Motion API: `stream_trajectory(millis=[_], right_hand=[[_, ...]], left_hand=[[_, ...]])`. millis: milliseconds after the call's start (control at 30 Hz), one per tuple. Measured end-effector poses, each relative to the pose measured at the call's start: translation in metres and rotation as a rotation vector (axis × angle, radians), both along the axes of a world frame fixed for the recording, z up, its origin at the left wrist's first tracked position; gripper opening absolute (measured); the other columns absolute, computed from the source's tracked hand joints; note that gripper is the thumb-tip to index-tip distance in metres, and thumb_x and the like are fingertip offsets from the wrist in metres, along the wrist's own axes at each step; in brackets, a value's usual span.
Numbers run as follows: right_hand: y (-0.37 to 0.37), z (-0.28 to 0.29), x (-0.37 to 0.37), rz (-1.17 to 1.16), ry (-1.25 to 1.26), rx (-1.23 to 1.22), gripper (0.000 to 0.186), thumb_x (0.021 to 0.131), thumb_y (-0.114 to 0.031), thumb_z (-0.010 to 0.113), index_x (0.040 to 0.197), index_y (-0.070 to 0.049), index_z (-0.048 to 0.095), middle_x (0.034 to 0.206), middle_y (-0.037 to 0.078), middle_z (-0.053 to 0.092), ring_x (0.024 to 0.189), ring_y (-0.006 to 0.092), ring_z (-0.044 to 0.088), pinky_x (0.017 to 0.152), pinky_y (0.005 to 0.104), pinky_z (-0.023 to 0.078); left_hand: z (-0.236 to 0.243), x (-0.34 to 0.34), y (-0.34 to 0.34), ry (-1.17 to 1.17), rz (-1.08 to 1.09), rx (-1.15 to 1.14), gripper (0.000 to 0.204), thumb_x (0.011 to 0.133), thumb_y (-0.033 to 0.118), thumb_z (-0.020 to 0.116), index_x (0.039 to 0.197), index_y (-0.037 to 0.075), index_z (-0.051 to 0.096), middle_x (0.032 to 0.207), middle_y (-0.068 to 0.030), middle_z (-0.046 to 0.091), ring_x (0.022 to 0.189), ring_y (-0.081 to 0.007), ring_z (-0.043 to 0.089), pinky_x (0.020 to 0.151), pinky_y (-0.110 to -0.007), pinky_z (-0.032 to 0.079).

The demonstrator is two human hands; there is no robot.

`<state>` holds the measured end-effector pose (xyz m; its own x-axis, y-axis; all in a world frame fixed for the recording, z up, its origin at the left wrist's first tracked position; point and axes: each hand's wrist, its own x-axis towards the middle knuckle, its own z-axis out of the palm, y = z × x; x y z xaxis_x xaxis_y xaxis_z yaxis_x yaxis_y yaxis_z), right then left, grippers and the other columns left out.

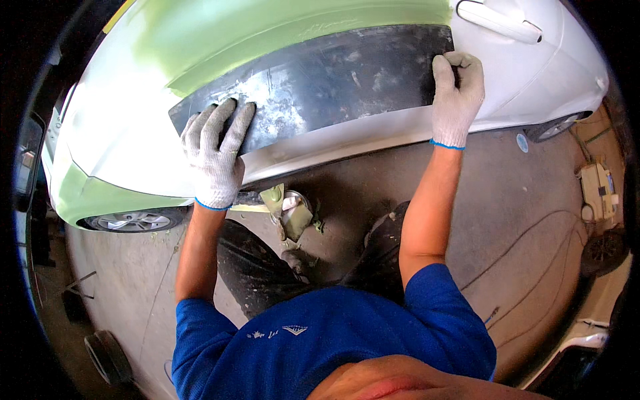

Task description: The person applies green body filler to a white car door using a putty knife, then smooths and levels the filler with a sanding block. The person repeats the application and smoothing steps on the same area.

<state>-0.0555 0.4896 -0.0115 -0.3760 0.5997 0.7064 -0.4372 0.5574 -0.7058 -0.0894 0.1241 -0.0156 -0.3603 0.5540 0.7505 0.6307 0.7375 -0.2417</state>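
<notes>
A long, flexible black sheet point(333, 80) with pale smears lies along the side of a white car, over its lower door area. Its upper edge borders a broad patch of light green filler point(230, 43). My left hand point(217, 157), in a white knitted glove with greyed fingertips, holds the sheet's lower left end; the fingers stretch over its face and the thumb is hidden. At the opposite end, my gloved right hand point(460, 90) pinches the right edge between thumb and curled fingers.
The white door handle point(500, 21) sits above my right hand. Below the car, a round container point(293, 210) carries green-smeared scraps. Wheels point(137, 220) show at both ends of the car. Cables point(520, 253) cross the floor on the right, near a beige machine point(597, 190). Loose tyres point(108, 358) lie lower left.
</notes>
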Motion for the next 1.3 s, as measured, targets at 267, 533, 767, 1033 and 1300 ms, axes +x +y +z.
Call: stream_trajectory(millis=[267,533,767,1033,1300], right_hand=[[-0.006,0.007,-0.015,0.056,0.182,-0.072,0.018,0.089,-0.01,0.078,0.096,-0.002,0.064,0.091,0.002,0.064,0.082,0.0114,0.056,0.077,0.0277,0.049],[0.0,0.002,-0.031,0.048,0.222,-0.07,0.019,0.088,-0.011,0.079,0.097,-0.003,0.065,0.089,0.002,0.064,0.08,0.0111,0.056,0.076,0.0281,0.049],[-0.001,0.004,-0.031,0.018,0.204,-0.04,0.018,0.089,-0.012,0.078,0.096,-0.003,0.064,0.089,0.002,0.064,0.079,0.0105,0.055,0.074,0.0283,0.049],[-0.002,0.005,-0.033,0.042,0.207,-0.047,0.017,0.091,-0.011,0.078,0.096,-0.003,0.064,0.088,0.001,0.063,0.079,0.0102,0.054,0.074,0.0282,0.048],[-0.002,0.005,-0.035,0.029,0.184,-0.042,0.019,0.09,-0.013,0.079,0.096,-0.002,0.065,0.089,0.002,0.064,0.079,0.0107,0.055,0.075,0.0282,0.049]], left_hand=[[0.008,-0.012,-0.002,0.138,0.065,0.001,0.083,0.061,-0.012,0.059,0.135,0.025,0.068,0.139,-0.0073,0.06,0.127,-0.0334,0.053,0.112,-0.049,0.039],[0.014,-0.025,0.002,0.216,0.064,-0.007,0.078,0.062,-0.005,0.063,0.134,0.025,0.069,0.133,-0.0074,0.062,0.119,-0.0321,0.056,0.106,-0.051,0.042],[0.013,-0.028,0.002,0.19,0.069,-0.006,0.081,0.062,-0.008,0.061,0.136,0.025,0.068,0.138,-0.0084,0.06,0.124,-0.0333,0.054,0.112,-0.052,0.038],[0.011,-0.031,0.002,0.178,0.058,0.0,0.08,0.065,-0.009,0.061,0.137,0.025,0.067,0.141,-0.0081,0.059,0.127,-0.0336,0.053,0.114,-0.053,0.036],[0.008,-0.03,0.001,0.157,0.076,0.009,0.082,0.064,-0.01,0.062,0.137,0.026,0.067,0.141,-0.0079,0.059,0.127,-0.0335,0.052,0.114,-0.052,0.036]])
